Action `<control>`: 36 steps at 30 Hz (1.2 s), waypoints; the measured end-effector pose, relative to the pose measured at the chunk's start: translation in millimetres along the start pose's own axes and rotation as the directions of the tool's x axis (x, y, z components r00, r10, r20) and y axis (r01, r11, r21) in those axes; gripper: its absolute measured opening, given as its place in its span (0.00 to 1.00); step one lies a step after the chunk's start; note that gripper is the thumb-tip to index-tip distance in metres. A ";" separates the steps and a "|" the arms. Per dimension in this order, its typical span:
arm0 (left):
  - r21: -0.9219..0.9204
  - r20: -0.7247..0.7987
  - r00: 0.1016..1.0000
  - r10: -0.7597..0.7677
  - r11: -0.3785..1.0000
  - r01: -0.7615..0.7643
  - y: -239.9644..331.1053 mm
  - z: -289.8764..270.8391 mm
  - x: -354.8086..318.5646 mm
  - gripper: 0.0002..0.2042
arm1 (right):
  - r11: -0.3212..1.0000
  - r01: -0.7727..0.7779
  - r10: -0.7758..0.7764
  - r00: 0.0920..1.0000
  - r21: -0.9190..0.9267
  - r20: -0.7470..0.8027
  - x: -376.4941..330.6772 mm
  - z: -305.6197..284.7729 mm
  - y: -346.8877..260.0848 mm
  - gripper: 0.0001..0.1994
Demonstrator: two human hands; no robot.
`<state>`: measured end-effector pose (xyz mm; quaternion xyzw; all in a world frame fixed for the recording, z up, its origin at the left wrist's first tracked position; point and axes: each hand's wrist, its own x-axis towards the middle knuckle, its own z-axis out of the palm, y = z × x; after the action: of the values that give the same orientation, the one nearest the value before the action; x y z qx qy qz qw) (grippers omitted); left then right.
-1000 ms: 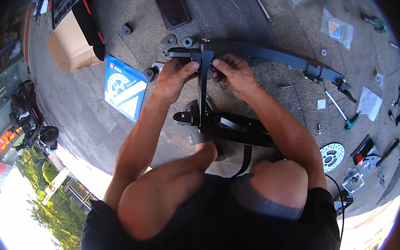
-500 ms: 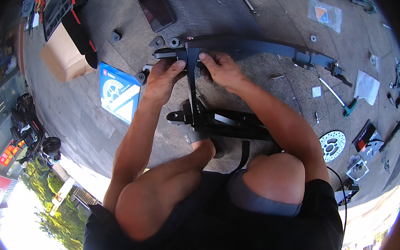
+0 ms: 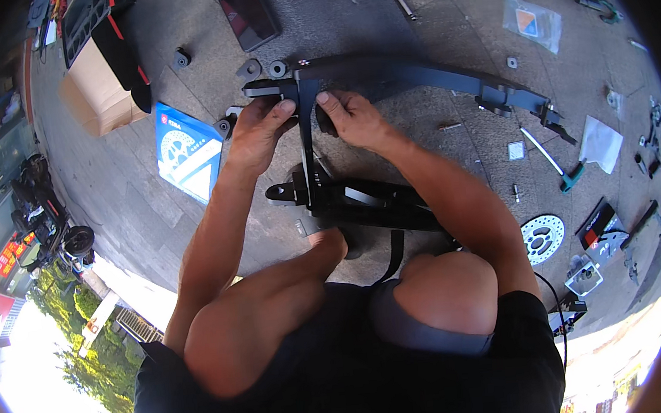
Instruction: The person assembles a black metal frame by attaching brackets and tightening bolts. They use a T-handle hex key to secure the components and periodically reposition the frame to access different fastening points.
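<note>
Two hands, left hand and right hand, each grip one black frame.

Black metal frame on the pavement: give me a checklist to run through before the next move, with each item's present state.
1. Left hand has a grip on the black metal frame at its upright bar: ok.
2. Right hand is on the frame beside that bar: ok.
3. Lower frame section lies flat by the knees: ok.
4. Black spacers lie within reach above the hands: ok.
5. Joint under the fingers seated: cannot tell, hands cover it.
6. Screwdriver and brake disc lie apart from the frame: ok.
</note>
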<state>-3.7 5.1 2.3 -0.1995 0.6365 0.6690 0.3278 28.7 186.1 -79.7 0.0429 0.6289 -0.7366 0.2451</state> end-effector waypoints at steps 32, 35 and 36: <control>-0.057 0.030 0.999 0.026 0.998 -0.024 -3.3 0.4 0.7 0.27 | 0.916 -0.103 0.133 0.990 0.388 -0.050 3.8 9.7 -12.8 0.17; -0.071 -0.040 0.999 0.023 0.997 -0.026 -2.6 -0.2 -4.9 0.27 | 0.897 -0.250 0.246 0.968 0.364 0.058 4.4 9.1 -8.9 0.17; -0.075 -0.077 0.997 0.022 0.997 -0.028 -1.5 0.9 -8.7 0.27 | 0.932 -0.178 0.184 0.983 0.316 0.009 4.0 7.8 -8.0 0.17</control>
<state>3.6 4.4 7.2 -0.2290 0.6250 0.6888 0.2872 23.9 178.2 -72.3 0.1470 0.4988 -0.8015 0.2952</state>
